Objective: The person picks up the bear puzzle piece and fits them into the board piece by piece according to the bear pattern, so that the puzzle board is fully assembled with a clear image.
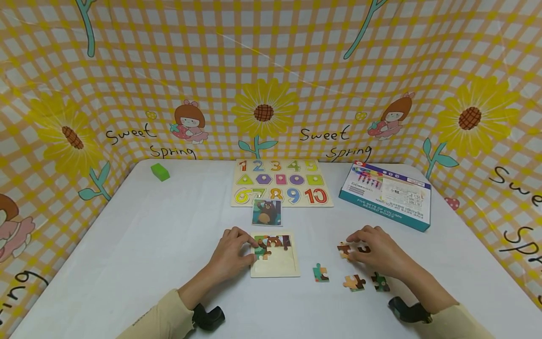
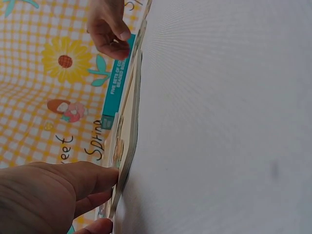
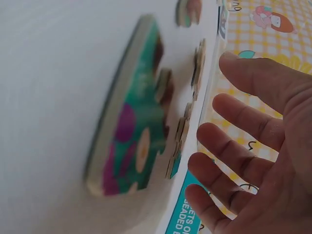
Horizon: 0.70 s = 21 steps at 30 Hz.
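Note:
My left hand (image 1: 230,254) is at the left edge of a wooden puzzle board (image 1: 277,269), its thumb and forefinger touching that edge. Several fitted pieces with a bear's head (image 1: 274,241) fill the board's top and left part. In the left wrist view, the left hand's fingers (image 2: 97,178) lie fairly straight along the board's edge. To the right, my right hand (image 1: 378,249) hovers over a brown puzzle piece (image 1: 344,249), and a dark piece (image 1: 363,249) is partly hidden under it. The right wrist view shows its fingers (image 3: 234,151) spread and relaxed, with nothing in them.
Nearer me lie a teal piece (image 1: 320,273), a tan and brown piece (image 1: 354,282) and a dark green piece (image 1: 380,282). A bear picture card (image 1: 267,213) overlaps a number and shape board (image 1: 281,188). Behind are a flat box (image 1: 385,195) and a green block (image 1: 160,172).

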Tool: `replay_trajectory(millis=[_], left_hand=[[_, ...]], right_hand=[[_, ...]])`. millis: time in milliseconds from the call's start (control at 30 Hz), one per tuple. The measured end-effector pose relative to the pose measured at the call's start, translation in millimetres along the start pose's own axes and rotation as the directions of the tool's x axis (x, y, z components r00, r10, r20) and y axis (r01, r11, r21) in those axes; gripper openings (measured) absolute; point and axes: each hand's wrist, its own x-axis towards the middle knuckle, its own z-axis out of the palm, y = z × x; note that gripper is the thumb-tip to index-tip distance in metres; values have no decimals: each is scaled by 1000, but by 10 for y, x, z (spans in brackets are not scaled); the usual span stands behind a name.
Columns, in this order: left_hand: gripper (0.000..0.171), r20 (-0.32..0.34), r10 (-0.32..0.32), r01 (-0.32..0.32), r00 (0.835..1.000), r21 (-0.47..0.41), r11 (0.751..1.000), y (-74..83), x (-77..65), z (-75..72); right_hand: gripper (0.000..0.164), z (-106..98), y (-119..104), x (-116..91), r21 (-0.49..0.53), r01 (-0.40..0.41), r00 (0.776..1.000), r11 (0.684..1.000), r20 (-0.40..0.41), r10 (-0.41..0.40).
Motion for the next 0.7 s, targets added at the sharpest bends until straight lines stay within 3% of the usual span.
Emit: replay_trajectory(millis=[300, 700], left_hand=[[14, 4, -7, 7, 1000, -3, 1000, 0, 4, 2], [14, 17, -20, 20, 1000, -6, 1000, 8, 5, -5]], right_hand=[[30, 27, 66, 10, -14, -6, 999, 1000, 40, 6], [30, 48, 99, 3, -15, 14, 1000, 1000, 28, -13]])
